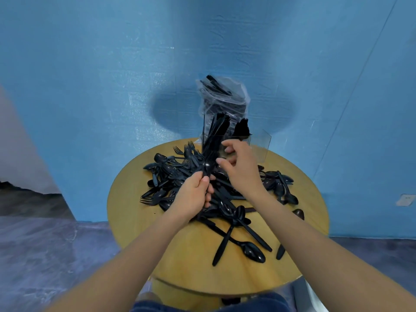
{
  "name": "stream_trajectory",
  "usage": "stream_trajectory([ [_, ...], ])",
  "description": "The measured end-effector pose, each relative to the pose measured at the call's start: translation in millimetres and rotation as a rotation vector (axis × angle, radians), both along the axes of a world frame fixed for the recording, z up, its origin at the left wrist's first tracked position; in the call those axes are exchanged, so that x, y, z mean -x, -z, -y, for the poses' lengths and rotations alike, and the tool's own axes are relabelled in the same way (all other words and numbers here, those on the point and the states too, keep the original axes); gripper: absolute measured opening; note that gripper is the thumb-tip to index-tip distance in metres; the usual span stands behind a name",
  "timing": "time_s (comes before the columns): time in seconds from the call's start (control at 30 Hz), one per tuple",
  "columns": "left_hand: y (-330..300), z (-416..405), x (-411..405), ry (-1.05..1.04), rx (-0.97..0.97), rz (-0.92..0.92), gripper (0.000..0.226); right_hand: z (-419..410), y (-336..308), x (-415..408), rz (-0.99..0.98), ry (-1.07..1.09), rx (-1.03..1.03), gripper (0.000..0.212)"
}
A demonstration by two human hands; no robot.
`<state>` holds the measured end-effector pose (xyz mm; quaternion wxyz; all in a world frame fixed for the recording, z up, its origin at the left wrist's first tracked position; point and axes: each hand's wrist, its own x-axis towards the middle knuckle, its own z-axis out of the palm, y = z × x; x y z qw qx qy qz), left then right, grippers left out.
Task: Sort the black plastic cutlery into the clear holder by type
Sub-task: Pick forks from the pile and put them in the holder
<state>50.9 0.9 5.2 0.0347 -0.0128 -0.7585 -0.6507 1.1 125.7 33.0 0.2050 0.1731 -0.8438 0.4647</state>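
Black plastic cutlery (180, 176) lies in a loose heap across the middle of the round tan wooden table (139, 226), its forks, spoons and knives pointing every way. From my remote station I see the left hand (193, 194) gripping a bundle of black plastic utensils (208, 163), fingers and thumb curled round the lower ends. The bundle's long axis runs nearly upright, leaning a little away from me toward the holder; which ends point up I cannot tell. The right hand (242, 170) hovers just beside the bundle, fingers loosely bent and spread, holding nothing I can make out.

At the table's far edge stands the clear plastic holder (258, 145). One compartment carries upright handles packed close, and the next carries forks with tines up. Behind it a crumpled clear plastic bag (225, 97) holds more black pieces.

Nearer me, a black plastic spoon (249, 251) lies apart, bowl toward the right. A blue textured wall (90, 86) backs the table, with grey mottled floor (45, 244) below.
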Motion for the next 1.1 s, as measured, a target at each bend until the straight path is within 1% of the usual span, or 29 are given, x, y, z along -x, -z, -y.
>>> stream_trajectory([
  [0.03, 3, 8, -4, -0.032, 0.007, 0.018, 0.024, 2, 6, -3, 0.034, -0.024, -0.021, 0.028],
  [0.13, 12, 25, -16, -0.09, 0.047, 0.047, 0.025, 9, 20, -16, 0.101, -0.099, -0.061, 0.013],
  [0.23, 16, 26, -25, -0.074, 0.083, 0.039, 0.024, 23, 23, -28, 0.134, -0.152, 0.026, 0.008],
  [0.33, 16, 20, -34, -0.058, 0.096, 0.004, 0.027, 33, 22, -33, 0.206, -0.126, 0.134, 0.009],
  [0.43, 20, 16, -41, -0.069, 0.106, -0.03, 0.03, 34, 25, -35, 0.268, -0.086, 0.108, 0.009],
  [0.5, 26, 19, -43, -0.103, 0.132, -0.049, 0.029, 28, 27, -39, 0.251, -0.061, 0.032, 0.007],
  [0.57, 36, 26, -45, -0.162, 0.205, -0.093, 0.03, 15, 29, -47, 0.208, -0.047, -0.101, 0.007],
  [0.6, 41, 29, -47, -0.196, 0.249, -0.123, 0.029, 7, 32, -52, 0.197, -0.054, -0.177, 0.011],
  [0.67, 46, 32, -51, -0.26, 0.324, -0.183, 0.029, -8, 43, -63, 0.185, -0.06, -0.356, 0.025],
  [0.73, 49, 31, -53, -0.297, 0.364, -0.252, 0.029, -18, 55, -72, 0.166, -0.027, -0.516, 0.038],
  [0.8, 51, 26, -51, -0.31, 0.374, -0.288, 0.031, -24, 65, -75, 0.144, 0.006, -0.606, 0.045],
  [0.87, 53, 24, -46, -0.323, 0.379, -0.297, 0.033, -28, 72, -74, 0.126, 0.033, -0.625, 0.045],
  [0.97, 56, 25, -42, -0.338, 0.358, -0.308, 0.033, -34, 75, -63, 0.108, 0.067, -0.584, 0.039],
  [1.1, 58, 27, -39, -0.353, 0.337, -0.276, 0.032, -40, 73, -44, 0.072, 0.102, -0.534, 0.029],
])
